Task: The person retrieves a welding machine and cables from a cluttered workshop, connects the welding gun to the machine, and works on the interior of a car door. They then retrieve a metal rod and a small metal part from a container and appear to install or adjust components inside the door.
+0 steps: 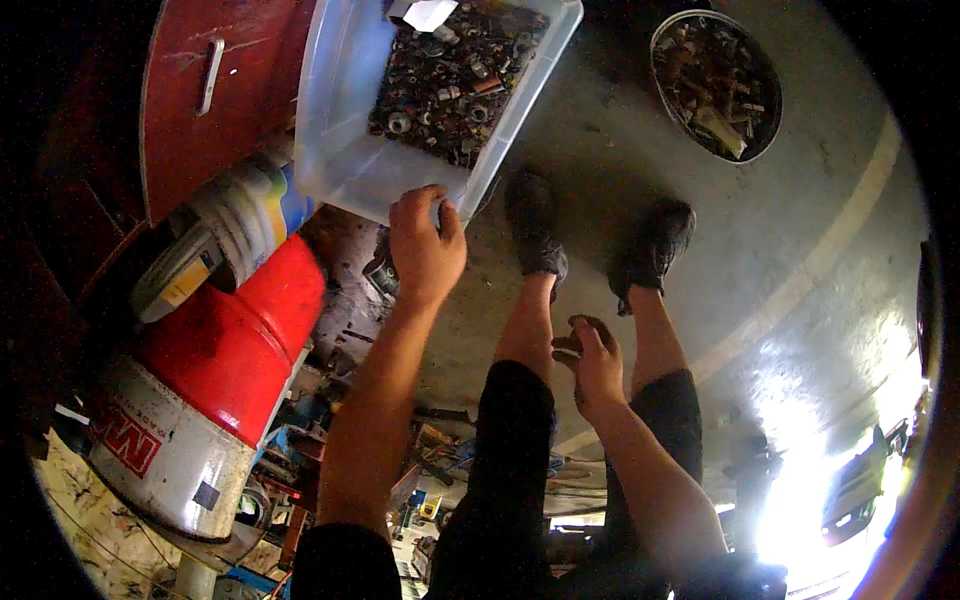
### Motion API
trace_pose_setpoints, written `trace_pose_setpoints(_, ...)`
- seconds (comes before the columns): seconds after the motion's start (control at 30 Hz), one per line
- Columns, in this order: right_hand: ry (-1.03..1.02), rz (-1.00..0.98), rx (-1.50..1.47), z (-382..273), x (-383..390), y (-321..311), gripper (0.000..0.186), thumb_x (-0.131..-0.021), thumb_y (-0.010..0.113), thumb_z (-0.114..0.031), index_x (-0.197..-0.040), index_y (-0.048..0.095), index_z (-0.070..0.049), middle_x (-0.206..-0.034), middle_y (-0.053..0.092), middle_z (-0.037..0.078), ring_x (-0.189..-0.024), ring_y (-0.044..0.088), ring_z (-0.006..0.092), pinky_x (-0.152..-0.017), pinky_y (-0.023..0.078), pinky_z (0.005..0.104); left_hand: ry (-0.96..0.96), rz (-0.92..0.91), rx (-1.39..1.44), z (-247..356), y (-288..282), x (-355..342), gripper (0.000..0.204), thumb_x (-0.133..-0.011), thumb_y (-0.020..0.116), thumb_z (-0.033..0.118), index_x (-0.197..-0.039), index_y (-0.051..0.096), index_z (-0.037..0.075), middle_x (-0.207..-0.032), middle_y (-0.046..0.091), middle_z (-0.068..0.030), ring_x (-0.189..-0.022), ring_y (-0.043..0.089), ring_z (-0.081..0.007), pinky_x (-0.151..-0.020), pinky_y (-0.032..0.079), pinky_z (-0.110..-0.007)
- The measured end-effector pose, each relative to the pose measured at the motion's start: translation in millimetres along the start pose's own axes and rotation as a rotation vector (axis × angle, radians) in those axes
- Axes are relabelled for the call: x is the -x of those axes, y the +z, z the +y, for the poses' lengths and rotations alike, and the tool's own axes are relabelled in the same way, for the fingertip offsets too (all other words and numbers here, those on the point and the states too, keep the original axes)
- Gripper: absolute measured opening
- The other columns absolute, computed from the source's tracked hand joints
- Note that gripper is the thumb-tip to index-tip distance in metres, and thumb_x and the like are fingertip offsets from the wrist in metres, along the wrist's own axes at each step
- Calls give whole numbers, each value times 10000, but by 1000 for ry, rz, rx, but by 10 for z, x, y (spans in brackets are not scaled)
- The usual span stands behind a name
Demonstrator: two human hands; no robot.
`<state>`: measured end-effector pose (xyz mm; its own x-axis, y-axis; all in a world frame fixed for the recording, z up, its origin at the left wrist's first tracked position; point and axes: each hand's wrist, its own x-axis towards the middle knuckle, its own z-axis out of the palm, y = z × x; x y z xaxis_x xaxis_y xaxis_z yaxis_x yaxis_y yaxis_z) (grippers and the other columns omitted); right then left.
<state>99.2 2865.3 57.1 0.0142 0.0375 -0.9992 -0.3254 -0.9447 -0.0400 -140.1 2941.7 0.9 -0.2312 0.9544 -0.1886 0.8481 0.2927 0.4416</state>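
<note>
My left hand (428, 250) has its fingers curled at the near rim of a translucent plastic bin (340, 140), gripping it. Inside the bin lies a bed of small, grimy metal fittings and hardware (450, 90), with a white scrap (428, 14) at its far end. My right hand (592, 365) hangs lower, in front of my legs, with its fingers loosely bent and apart and nothing visible in them.
At the left stand a red cabinet (180, 100), stacked containers (235, 225) and a red-and-grey drum (230, 350). A round tub of scrap (715, 85) rests at the upper right. My shoes (650, 250) are on the grey floor, with tools and clutter (440, 455) nearby.
</note>
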Motion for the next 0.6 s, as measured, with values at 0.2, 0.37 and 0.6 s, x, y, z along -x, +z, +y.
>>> trace_pose_setpoints(0.2, 41, -13, 32, -38, 16, 75, 272, -887, 526, -201, -1076, 532, -6, -921, 558, 106, -812, 614, 213, -712, 501, 331, -6, -226, 53, -510, 173, -176, 169, -825, 596, 134, -949, 588, 20, -951, 629, -180, -911, 580, -381, -782, 458, -445)
trace_pose_setpoints(0.37, 50, -41, 38, -112, 39, 161, 274, -880, 532, -203, -1067, 534, -2, -915, 571, 119, -795, 616, 220, -710, 501, 333, -163, -359, 53, -878, 603, -481, 213, -839, 574, 203, -997, 607, 64, -931, 646, -200, -910, 606, -381, -777, 479, -458)
trace_pose_setpoints(0.6, 76, -22, 95, -198, 33, 176, 255, -874, 532, -185, -1050, 539, -1, -914, 576, 121, -808, 617, 230, -713, 501, 343, -194, -399, -173, -1229, 1209, -996, 304, -836, 579, 235, -1079, 585, 53, -1035, 622, -198, -952, 595, -377, -819, 483, -458)
